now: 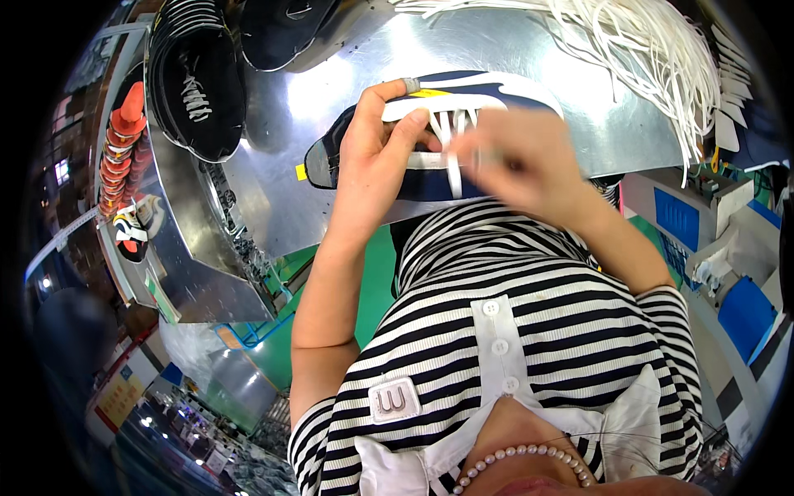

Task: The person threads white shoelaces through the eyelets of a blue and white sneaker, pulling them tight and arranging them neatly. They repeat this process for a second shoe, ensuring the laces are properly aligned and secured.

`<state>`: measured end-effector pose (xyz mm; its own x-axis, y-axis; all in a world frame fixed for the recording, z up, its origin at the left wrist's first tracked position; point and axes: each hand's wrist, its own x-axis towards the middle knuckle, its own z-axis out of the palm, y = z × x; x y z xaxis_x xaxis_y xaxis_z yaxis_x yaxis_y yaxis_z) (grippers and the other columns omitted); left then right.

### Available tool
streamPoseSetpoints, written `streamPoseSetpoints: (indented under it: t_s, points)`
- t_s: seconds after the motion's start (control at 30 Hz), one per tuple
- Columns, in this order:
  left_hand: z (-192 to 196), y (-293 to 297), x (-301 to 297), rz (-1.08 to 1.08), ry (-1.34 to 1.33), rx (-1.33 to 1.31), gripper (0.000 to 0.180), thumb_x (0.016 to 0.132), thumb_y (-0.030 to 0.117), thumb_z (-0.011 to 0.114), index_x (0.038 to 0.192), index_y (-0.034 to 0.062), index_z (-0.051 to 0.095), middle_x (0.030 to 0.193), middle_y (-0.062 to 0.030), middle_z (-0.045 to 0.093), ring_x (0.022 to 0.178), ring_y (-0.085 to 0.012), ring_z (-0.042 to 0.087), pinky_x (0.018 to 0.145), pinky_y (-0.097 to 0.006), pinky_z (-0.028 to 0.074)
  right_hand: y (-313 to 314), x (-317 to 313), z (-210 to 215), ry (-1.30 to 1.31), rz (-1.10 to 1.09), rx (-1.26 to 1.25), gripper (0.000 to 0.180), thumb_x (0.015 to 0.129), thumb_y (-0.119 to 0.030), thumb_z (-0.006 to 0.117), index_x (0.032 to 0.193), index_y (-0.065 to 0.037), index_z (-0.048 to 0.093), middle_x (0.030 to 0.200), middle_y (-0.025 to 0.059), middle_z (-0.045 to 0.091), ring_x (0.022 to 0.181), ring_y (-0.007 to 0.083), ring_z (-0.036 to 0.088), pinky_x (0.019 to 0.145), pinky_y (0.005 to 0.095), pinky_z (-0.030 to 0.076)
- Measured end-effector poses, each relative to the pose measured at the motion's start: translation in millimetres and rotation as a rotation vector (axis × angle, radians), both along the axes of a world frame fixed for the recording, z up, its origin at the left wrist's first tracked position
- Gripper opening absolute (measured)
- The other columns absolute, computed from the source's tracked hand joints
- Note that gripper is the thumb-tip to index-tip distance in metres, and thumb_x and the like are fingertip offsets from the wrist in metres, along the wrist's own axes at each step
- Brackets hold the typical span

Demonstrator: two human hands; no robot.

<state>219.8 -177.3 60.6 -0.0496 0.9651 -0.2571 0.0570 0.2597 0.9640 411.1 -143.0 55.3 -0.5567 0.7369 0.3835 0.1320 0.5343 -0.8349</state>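
A navy shoe upper with white panels lies on its side near the metal table's front edge, its heel end to the left. My left hand grips it around the eyelet area, with a grey band on the index finger and the thumb by the lacing. White shoelace crosses the upper in several rows, and a piece of it hangs toward me. Smeared by motion, my right hand is over the front part of the upper, its fingertips close to the lace. Whether they hold it is not clear.
Loose white laces are heaped at the back right of the metal table. Nested black shoe uppers stand at the left, beside another black piece. Orange-red pieces line the far left. Machinery with blue panels stands at the right.
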Motion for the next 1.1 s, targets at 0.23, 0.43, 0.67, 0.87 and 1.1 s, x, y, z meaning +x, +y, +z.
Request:
streamPoseSetpoints:
  t_s: [0.23, 0.43, 0.67, 0.87, 1.1]
  points:
    - [0, 10, 9, 0.001, 0.156, 0.093, 0.036, 0.101, 0.017, 0.054, 0.131, -0.0006, 0.045, 0.088, -0.0148, 0.070, 0.083, -0.0199, 0.068, 0.077, -0.031, 0.052, -9, -2, -23, -0.091, -0.001, -0.078, 0.018, 0.079, -0.010, 0.071, 0.096, -0.014, 0.069, 0.077, 0.0016, 0.063, 0.061, 0.0206, 0.061, 0.051, 0.0324, 0.046]
    - [9, -26, -2, -0.112, 0.546, 0.272, 0.044, 0.094, 0.011, 0.064, 0.131, 0.0006, 0.044, 0.096, -0.0225, 0.070, 0.090, -0.0328, 0.070, 0.079, -0.035, 0.053, -32, 37, -13, 0.001, -0.155, -0.597, 0.017, 0.087, -0.015, 0.072, 0.098, -0.002, 0.073, 0.079, 0.0028, 0.071, 0.068, 0.0055, 0.059, 0.059, 0.0223, 0.046]
    - [-6, -38, 14, -0.056, 0.709, 0.416, 0.032, 0.089, 0.004, 0.070, 0.113, -0.0018, 0.051, 0.090, -0.0162, 0.073, 0.080, -0.0197, 0.071, 0.070, -0.027, 0.052, -27, 1, -19, -0.119, -0.270, -0.734, 0.021, 0.085, -0.020, 0.075, 0.093, -0.001, 0.072, 0.072, -0.0007, 0.065, 0.065, 0.0039, 0.053, 0.059, 0.0226, 0.043]
    - [8, -32, 8, -0.081, 0.756, 0.296, 0.018, 0.093, 0.008, 0.065, 0.107, -0.0017, 0.061, 0.091, -0.0147, 0.073, 0.072, -0.0193, 0.067, 0.067, -0.027, 0.050, -24, -5, -10, 0.157, -0.268, -0.784, 0.016, 0.085, -0.016, 0.076, 0.087, -0.001, 0.071, 0.072, -0.0050, 0.062, 0.066, 0.0010, 0.049, 0.057, 0.0187, 0.039]
    - [12, -35, 9, -0.091, 0.666, 0.261, 0.021, 0.088, 0.011, 0.071, 0.105, -0.0001, 0.064, 0.093, -0.0145, 0.071, 0.075, -0.0190, 0.067, 0.070, -0.029, 0.050, -17, -21, -25, 0.193, -0.236, -0.716, 0.016, 0.086, -0.016, 0.074, 0.090, 0.000, 0.070, 0.073, -0.0054, 0.060, 0.067, 0.0014, 0.048, 0.059, 0.0193, 0.038]
